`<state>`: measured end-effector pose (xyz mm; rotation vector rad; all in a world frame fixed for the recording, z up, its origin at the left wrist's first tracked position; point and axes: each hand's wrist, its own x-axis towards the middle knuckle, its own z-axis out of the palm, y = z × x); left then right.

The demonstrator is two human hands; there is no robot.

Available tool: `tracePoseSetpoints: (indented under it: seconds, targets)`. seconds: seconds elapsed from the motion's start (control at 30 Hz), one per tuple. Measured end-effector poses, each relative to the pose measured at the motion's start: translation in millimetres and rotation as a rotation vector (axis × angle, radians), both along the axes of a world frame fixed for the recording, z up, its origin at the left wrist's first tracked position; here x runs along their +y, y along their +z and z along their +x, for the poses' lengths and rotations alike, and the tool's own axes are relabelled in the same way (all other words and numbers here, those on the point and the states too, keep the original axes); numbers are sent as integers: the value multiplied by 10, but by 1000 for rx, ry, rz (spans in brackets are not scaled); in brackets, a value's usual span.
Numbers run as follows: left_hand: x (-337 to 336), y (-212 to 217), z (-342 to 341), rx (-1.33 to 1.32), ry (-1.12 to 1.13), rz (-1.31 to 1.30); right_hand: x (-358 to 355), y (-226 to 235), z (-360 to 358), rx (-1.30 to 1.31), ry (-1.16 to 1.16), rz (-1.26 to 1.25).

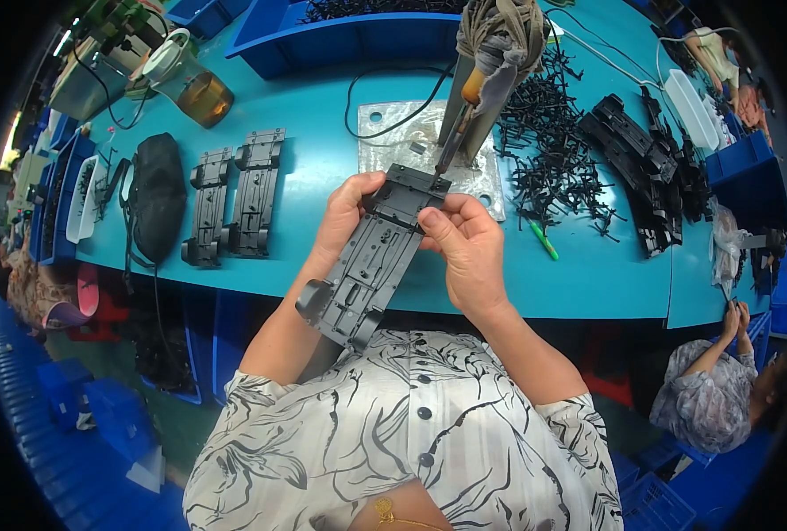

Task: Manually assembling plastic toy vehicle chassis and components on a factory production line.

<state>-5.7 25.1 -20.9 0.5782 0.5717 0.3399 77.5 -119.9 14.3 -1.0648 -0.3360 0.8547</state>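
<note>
Between my two hands I hold a black plastic toy car chassis (371, 257), tilted, its far end under the tip of a soldering iron (469, 102) fixed upright on a metal stand. My left hand (345, 217) grips the chassis along its left edge near the far end. On the opposite edge, my right hand (466, 243) pinches it with the thumb on top. The iron's tip meets or nearly meets the far right corner; I cannot tell if they touch. Below the iron lies a scuffed metal plate (385, 124).
Two more chassis (254, 195) lie at left beside a black pouch (159, 199). Small black parts (553, 142) are heaped at right, near a green pen (544, 241) and stacked chassis (637, 150). A blue bin (340, 44) and a jug (194, 84) stand behind. Another person (708, 389) sits at right.
</note>
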Motion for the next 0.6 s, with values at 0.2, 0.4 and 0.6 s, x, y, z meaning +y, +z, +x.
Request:
tracePoseSetpoints:
  seconds: [0.2,0.4,0.6]
  targets:
    - [-3,48,-10,-5,-43,6,16,13,-19,-8,-10,8]
    - [-67,164,23,5,-67,-12,5,34,2,-21,-19,11]
    - [-49,154,4,-36,-74,-26,23,45,-16,-30,-24,9]
